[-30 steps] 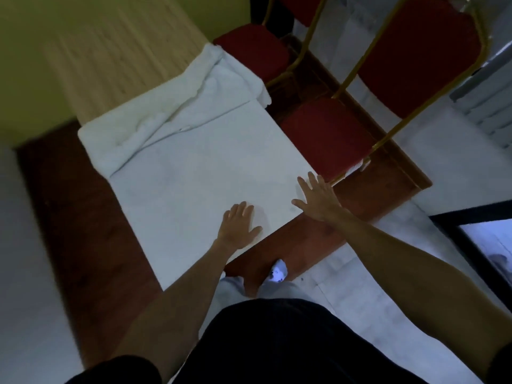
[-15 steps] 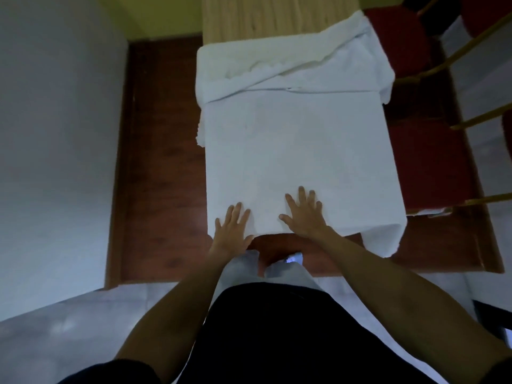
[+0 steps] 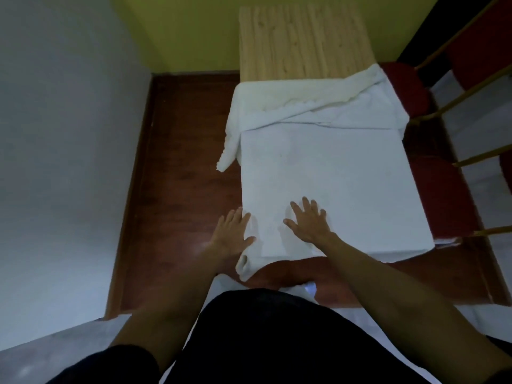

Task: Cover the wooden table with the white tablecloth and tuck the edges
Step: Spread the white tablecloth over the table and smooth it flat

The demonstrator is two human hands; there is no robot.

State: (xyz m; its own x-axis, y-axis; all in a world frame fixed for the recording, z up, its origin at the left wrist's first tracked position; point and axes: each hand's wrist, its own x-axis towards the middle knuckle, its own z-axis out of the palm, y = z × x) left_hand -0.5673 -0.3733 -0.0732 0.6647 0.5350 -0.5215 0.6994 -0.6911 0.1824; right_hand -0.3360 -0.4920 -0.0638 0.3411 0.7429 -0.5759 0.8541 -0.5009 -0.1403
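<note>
- Cloth (image 3: 327,176) lies flat over the near part of the table (image 3: 302,40), bunched in folds across the table's middle; the table's far end is bare wood
- Right hand (image 3: 309,223) rests flat on the cloth near the table's near edge, fingers spread, pinching nothing
- Left hand (image 3: 231,231) lies at the table's near left corner, fingers straight on the cloth's edge
- A rolled cloth corner hangs below that corner
- Red chairs (image 3: 407,87) stand along the table's right side

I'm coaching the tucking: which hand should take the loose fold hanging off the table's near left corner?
Probably left. The left hand rests at that corner, just above the hanging fold; the right hand lies flat farther in on the tablecloth.
</note>
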